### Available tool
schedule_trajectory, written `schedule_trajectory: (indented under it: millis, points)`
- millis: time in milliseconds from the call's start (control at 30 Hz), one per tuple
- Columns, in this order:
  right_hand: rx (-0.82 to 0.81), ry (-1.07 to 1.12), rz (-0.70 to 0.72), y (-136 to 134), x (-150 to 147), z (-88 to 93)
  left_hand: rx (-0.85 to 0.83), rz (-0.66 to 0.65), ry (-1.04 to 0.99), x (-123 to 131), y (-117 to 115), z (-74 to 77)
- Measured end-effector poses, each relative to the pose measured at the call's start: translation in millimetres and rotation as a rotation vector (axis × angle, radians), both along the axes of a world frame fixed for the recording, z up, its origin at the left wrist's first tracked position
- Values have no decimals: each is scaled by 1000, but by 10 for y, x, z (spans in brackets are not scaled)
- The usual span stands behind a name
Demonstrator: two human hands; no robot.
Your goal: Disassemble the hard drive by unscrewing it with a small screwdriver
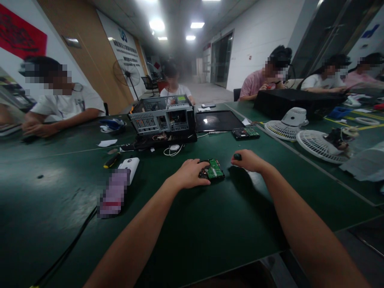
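Note:
A hard drive (215, 169) lies on the green table, its green circuit board facing up. My left hand (190, 174) grips its left end, thumb on the near side and fingers along the far side, covering part of it. To the right, apart from the drive, my right hand (250, 161) is closed around a tool with a dark rounded handle (237, 157). The handle's end pokes out by the thumb; whether a shaft extends from it is hidden. A second drive-like unit with a green board (246, 133) rests farther back on the right.
An opened computer case (163, 120) stands behind, beside a black panel (219, 120) and a white cable (174, 150). At left lie a yellow-black screwdriver (112, 161) and a white device (131, 164). Fan parts (319, 146) sit at right. Several people sit around the table.

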State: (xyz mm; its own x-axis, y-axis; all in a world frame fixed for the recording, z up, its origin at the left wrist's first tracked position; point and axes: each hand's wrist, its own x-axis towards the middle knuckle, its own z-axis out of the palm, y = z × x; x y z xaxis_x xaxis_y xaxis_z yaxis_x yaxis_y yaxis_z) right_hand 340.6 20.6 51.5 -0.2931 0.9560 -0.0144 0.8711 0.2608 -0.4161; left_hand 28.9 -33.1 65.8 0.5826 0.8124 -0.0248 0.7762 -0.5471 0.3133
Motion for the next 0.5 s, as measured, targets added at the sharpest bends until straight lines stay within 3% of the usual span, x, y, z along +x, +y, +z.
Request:
schedule_trajectory:
  millis: [100, 167, 233, 367, 500]
  points:
    - [-24, 144, 98, -80, -132, 49, 76, -26, -166, 17, -30, 151]
    - [4, 212, 135, -126, -226, 70, 92, -77, -320, 33, -126, 348]
    - [50, 264, 186, -163, -320, 74, -26, -153, -467, 51, -307, 599]
    - [79, 327, 282, -199, -471, 32, -284, -428, -747, 76, -849, 1074]
    - [101, 270, 312, -197, -532, -14, -521, -771, -913, 34, -1283, 1274]
